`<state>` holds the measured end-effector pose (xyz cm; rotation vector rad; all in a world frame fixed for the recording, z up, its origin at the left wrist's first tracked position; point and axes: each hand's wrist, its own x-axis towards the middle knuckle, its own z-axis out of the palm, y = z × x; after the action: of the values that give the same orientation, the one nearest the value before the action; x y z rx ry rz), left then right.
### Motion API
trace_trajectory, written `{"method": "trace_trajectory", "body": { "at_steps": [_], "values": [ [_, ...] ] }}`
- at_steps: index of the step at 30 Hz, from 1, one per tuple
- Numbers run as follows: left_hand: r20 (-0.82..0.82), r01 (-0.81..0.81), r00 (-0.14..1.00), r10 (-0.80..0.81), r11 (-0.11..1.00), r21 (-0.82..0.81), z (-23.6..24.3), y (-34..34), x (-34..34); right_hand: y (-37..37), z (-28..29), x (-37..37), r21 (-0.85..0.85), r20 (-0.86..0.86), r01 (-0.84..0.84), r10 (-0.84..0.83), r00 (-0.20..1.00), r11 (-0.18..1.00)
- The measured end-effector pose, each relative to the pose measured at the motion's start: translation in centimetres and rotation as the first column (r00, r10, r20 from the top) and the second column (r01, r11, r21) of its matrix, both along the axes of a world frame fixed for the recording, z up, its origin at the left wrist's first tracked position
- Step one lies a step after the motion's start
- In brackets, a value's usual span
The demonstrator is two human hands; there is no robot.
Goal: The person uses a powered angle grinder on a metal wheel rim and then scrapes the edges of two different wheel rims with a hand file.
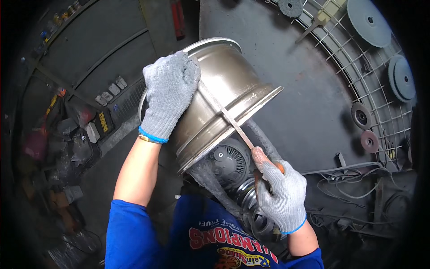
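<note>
A bronze-grey metal wheel rim (230,65) lies tilted in front of me, its nearer lip scuffed to bare metal. A long flat file (222,109) slants across the barrel and rests over that lip. My left hand (168,89), in a grey knit glove with a blue cuff, is closed around the file's far end above the wheel. My right hand (285,195), gloved alike, grips the worn reddish-brown handle (260,156) at the near end. The left fist hides the file's tip.
Below the wheel sit a dark finned motor housing (230,163) and metal bars. A wire rack (358,71) at right carries abrasive discs (369,22), with cables (354,193) beneath it. Cluttered bags and boxes (80,139) lie at left. A red tool (178,20) hangs beyond the wheel.
</note>
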<state>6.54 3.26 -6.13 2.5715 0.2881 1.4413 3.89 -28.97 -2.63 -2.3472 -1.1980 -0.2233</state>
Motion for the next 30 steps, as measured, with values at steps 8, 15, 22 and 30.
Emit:
{"method": "trace_trajectory", "body": {
  "at_steps": [8, 15, 22, 30],
  "values": [
    [-0.110, 0.312, 0.936, -0.334, 0.933, -0.177, 0.9, -6.8, -3.9, -7.4, 1.2, -5.0, -0.088, -0.178, 0.100, -0.115, 0.977, 0.991],
    [-0.155, 0.002, 0.987, -0.038, 0.974, -0.227, 0.5, -0.5, -1.4, 1.1, 1.2, -0.6, -0.056, -0.039, 0.006, -0.008, 0.999, 0.998],
    [-0.152, 0.268, 0.942, -0.299, 0.943, -0.195, 0.1, -6.0, -3.4, -6.7, 2.2, -5.3, -0.179, -0.162, 0.061, -0.091, 0.983, 0.982],
    [-0.185, 0.041, 0.980, -0.078, 0.980, -0.195, 0.2, -2.4, -1.8, -1.2, 0.9, -1.1, -0.067, -0.018, -0.001, 0.000, 1.000, 0.998]
  ]
}}
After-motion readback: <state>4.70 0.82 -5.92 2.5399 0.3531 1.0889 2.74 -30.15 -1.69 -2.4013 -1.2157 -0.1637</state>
